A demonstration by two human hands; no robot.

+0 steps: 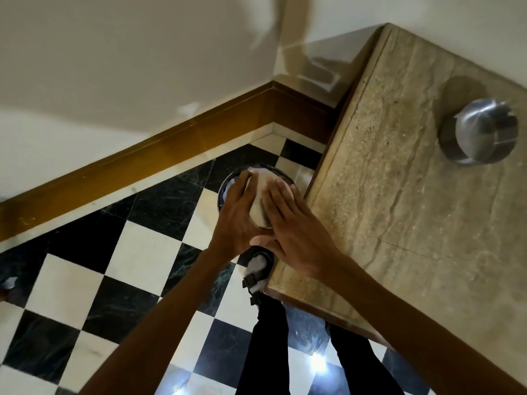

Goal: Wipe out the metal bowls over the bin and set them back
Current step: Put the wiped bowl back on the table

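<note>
A pale metal bowl (257,205) is held on edge over the round dark bin (225,186), which stands on the floor beside the counter and has white paper in it. My left hand (236,220) grips the bowl's left side. My right hand (295,233) lies with straight fingers against the bowl's right side and covers it. Something white shows at its fingertips, and I cannot tell whether it is a wipe or paper in the bin. Another metal bowl (482,132), blurred, stands on the marble counter (399,209) at the far right.
The counter's edge runs just right of my hands and the bin. Below is a black-and-white checkered floor (137,246), with my feet and dark trousers (271,337) close to the counter. A brown skirting board (171,155) and white walls form a corner behind the bin.
</note>
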